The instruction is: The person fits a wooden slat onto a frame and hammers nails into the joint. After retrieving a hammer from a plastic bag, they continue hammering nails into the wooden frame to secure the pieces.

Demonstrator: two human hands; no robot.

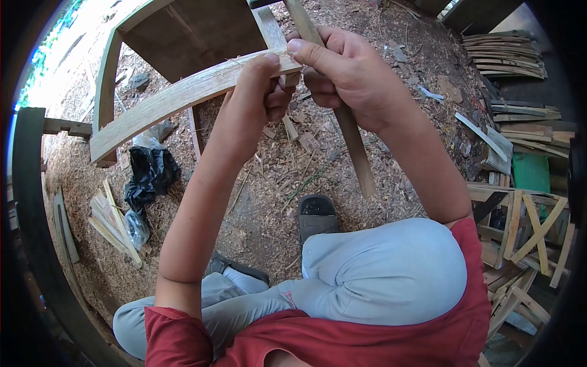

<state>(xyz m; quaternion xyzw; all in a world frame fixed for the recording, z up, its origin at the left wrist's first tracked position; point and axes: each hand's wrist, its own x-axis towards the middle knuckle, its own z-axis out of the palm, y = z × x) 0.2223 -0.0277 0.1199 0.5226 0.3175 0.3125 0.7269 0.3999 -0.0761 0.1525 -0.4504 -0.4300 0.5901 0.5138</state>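
My left hand [251, 101] is closed around the end of a pale, slightly curved wooden rail [183, 92], thumb on top and fingers underneath. Curled around the wooden handle of a hammer [356, 153] is my right hand [342, 70], its thumb reaching to the rail's end. Only part of the hammer's dark head shows at the top edge. Both thumbs almost meet there; whether they pinch something small cannot be seen. The rail belongs to a wooden frame [107, 73], and another light wooden piece [269, 27] runs up from the joint.
A dark beam [33, 214] stands at the left. Black plastic bag [150, 174] and thin wood strips [116, 220] lie on the ground, which is strewn with shavings. Stacked slats [504, 54] and crossed wooden frames [532, 232] line the right side.
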